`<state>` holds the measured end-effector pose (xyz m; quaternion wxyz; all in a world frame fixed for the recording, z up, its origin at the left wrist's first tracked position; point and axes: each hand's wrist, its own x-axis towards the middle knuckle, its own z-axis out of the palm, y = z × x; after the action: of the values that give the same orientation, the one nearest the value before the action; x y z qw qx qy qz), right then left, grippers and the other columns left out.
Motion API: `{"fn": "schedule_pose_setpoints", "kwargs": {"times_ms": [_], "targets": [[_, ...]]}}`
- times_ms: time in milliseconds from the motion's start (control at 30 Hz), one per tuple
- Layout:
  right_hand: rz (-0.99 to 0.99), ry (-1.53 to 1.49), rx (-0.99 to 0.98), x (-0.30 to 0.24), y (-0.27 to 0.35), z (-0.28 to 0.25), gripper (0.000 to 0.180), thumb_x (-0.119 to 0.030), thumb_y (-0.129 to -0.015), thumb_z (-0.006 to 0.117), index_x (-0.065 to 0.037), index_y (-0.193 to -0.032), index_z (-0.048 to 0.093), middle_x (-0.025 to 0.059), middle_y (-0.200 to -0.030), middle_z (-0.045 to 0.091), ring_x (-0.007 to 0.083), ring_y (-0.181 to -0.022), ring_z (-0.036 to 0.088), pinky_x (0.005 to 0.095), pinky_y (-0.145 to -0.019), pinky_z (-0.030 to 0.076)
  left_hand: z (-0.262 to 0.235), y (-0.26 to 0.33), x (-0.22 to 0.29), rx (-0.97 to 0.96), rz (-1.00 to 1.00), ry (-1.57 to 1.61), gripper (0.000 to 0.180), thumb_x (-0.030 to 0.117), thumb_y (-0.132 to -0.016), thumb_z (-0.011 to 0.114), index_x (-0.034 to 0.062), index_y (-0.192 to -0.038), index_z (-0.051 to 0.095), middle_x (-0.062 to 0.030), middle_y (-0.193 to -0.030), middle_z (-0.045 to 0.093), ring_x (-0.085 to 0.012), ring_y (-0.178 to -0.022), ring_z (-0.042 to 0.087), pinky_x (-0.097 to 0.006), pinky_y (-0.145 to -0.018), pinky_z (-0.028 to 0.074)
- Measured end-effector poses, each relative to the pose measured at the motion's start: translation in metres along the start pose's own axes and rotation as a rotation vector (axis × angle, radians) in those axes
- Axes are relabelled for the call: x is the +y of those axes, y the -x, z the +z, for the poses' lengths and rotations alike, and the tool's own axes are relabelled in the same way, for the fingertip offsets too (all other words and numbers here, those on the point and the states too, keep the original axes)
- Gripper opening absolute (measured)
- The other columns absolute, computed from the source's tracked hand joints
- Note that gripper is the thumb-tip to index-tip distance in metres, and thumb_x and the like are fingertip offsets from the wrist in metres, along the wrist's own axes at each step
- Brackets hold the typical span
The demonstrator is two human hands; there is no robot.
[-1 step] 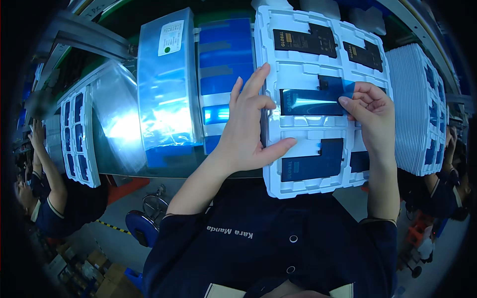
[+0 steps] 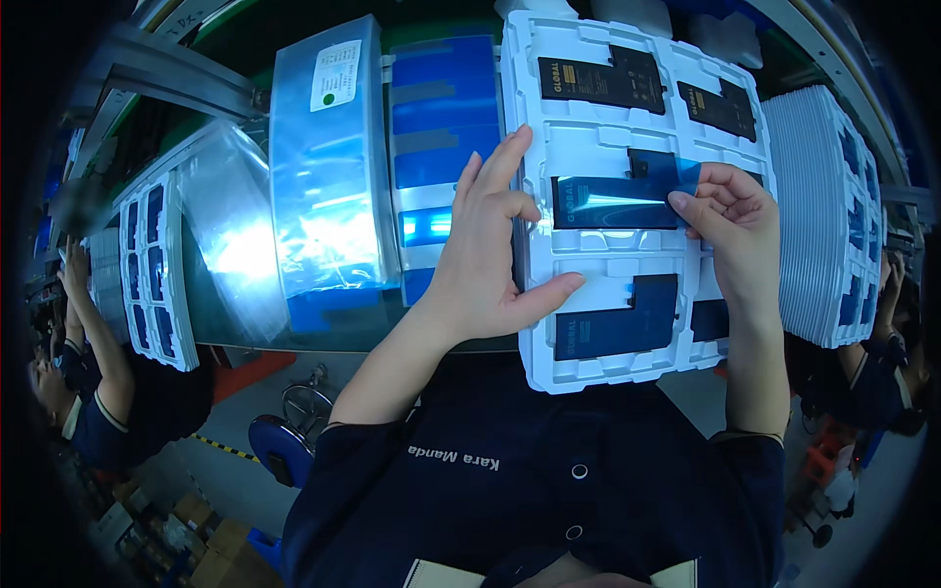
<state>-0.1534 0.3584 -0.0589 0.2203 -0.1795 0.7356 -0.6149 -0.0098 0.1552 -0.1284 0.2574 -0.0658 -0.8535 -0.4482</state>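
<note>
A white molded plastic tray [image 2: 600, 143] lies before me, with flat black battery packs in its compartments. At the middle left compartment, a clear blue film [image 2: 627, 204] covers a battery [image 2: 649, 163]. My right hand [image 2: 733, 208] pinches the film's right end between thumb and fingers. My left hand [image 2: 490, 250] is spread along the tray's left edge, with the thumb reaching over it and nothing held. In the upper row, a battery [image 2: 600, 82] shows bare black; the lower left battery [image 2: 616, 328] has a bluish tint.
A blue film-strip stack [image 2: 443, 98] and a clear plastic-wrapped bundle [image 2: 328, 176] lie left of the tray. Stacked white trays [image 2: 809, 216] stand close on the right. Another loaded tray [image 2: 152, 274] is far left, near a co-worker's arm [image 2: 98, 343]. A blue stool [image 2: 279, 449] stands below the bench.
</note>
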Motion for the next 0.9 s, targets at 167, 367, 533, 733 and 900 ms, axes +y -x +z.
{"fn": "schedule_pose_setpoints", "kwargs": {"times_ms": [167, 367, 533, 733, 900], "targets": [[-0.005, 0.022, 0.019, 0.0024, 0.0009, 0.0009, 0.020, 0.003, -0.077, 0.070, 0.003, -0.096, 0.062, 0.0037, -0.075, 0.065, 0.0033, -0.060, 0.057, 0.0137, -0.055, 0.043, 0.0007, -0.0006, -0.0022, -0.028, -0.013, 0.017, 0.051, 0.029, -0.070, 0.071, 0.0105, -0.101, 0.036, -0.0323, -0.144, 0.022, -0.0446, -0.136, 0.020, -0.057, -0.109, 0.003], [0.002, 0.035, 0.017, 0.0017, -0.0011, 0.0006, 0.020, 0.003, -0.077, 0.070, 0.004, -0.095, 0.062, 0.0040, -0.074, 0.065, 0.0034, -0.059, 0.056, 0.0142, -0.054, 0.043, -0.0008, -0.0018, -0.0010, -0.023, -0.011, 0.028, 0.052, 0.030, -0.068, 0.077, 0.0073, -0.097, 0.041, -0.0315, -0.144, 0.021, -0.0480, -0.133, 0.024, -0.061, -0.106, 0.010], [-0.010, 0.036, 0.008, 0.0014, -0.0021, 0.0007, 0.020, 0.003, -0.077, 0.070, 0.004, -0.096, 0.062, 0.0042, -0.074, 0.065, 0.0033, -0.060, 0.057, 0.0140, -0.055, 0.044, -0.0009, -0.0014, -0.0005, -0.029, 0.000, -0.012, 0.045, 0.032, -0.069, 0.074, 0.0059, -0.100, 0.053, -0.0297, -0.145, 0.022, -0.0468, -0.133, 0.025, -0.061, -0.105, 0.013], [-0.061, 0.095, 0.007, 0.0024, -0.0004, 0.0026, 0.021, 0.003, -0.077, 0.069, 0.004, -0.097, 0.062, 0.0049, -0.079, 0.066, 0.0032, -0.063, 0.058, 0.0142, -0.057, 0.045, -0.0035, -0.0040, 0.0042, -0.050, -0.001, -0.088, 0.037, 0.033, -0.070, 0.071, 0.0078, -0.096, 0.065, -0.0287, -0.144, 0.025, -0.0456, -0.132, 0.028, -0.062, -0.103, 0.017], [-0.142, 0.276, 0.023, 0.0035, 0.0019, 0.0102, 0.029, 0.005, -0.076, 0.068, 0.002, -0.104, 0.060, 0.0035, -0.079, 0.063, 0.0028, -0.063, 0.056, 0.0148, -0.056, 0.045, -0.0010, -0.0040, 0.0028, -0.036, 0.014, -0.071, 0.038, 0.033, -0.070, 0.071, 0.0071, -0.097, 0.064, -0.0289, -0.144, 0.025, -0.0456, -0.132, 0.029, -0.062, -0.103, 0.017]]}}
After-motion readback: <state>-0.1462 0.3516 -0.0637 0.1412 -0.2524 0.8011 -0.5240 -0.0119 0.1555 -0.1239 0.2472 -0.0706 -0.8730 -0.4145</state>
